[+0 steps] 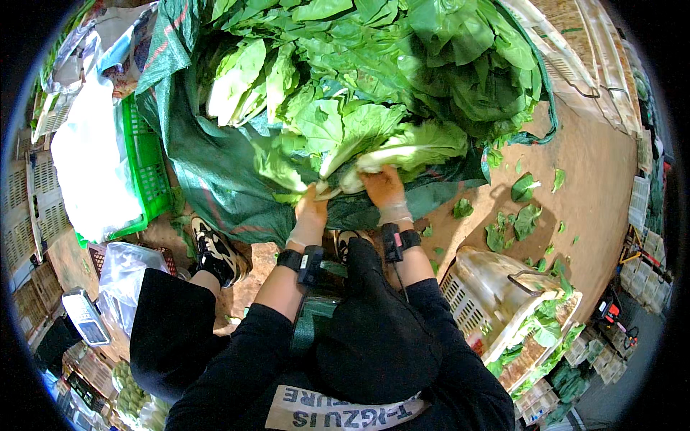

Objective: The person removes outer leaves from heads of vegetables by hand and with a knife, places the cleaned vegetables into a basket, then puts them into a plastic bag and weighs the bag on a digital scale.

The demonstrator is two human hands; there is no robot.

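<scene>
Both my hands work at the near edge of a pile of leafy green vegetables (345, 48), which lies in a green woven plastic sack (210, 178). My left hand (311, 211) is closed around the stem end of a leafy green (288, 169), whose leaves look blurred. In my right hand (384, 188) is the pale base of another leafy green (415, 151), its leaves pointing right. A broad upright leaf (345, 132) stands between the two hands. Thin translucent gloves seem to cover my hands, and their fingertips are partly hidden by the greens.
Left stands a green plastic crate (145, 161) with a white plastic bag (94, 161) over it. A beige plastic crate (474, 296) at right holds leafy scraps. Torn leaves (525, 221) litter the brown floor (587, 199). A scale-like device (86, 318) with a display sits lower left.
</scene>
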